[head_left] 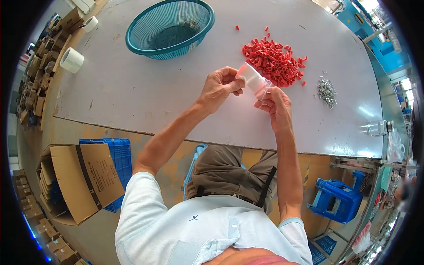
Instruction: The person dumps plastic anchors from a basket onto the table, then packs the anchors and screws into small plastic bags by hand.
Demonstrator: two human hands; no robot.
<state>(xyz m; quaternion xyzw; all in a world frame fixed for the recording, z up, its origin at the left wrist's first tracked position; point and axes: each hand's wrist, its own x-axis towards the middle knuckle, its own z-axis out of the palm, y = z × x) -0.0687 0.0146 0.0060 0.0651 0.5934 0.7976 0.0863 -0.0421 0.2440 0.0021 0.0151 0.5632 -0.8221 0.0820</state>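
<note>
Both hands grip a small clear plastic bag [252, 78] with reddish ends, held above the table. My left hand [221, 87] pinches its left end between thumb and fingers. At the opposite end, the fingers of my right hand [277, 106] are closed on the crinkled film. Whether anything lies inside the bag I cannot tell. Just beyond the bag is a heap of small red plastic caps or sleeves [274, 59]. Further right lies a little pile of shiny metal pieces [326, 92], too small to name.
A green plastic basket [176, 51] stands at the back left of the grey table [145, 97]. Tape rolls [72, 60] sit near its left edge, a glass jar [376, 128] near its right. Below are a cardboard box [88, 176] and a blue plastic stool [338, 201].
</note>
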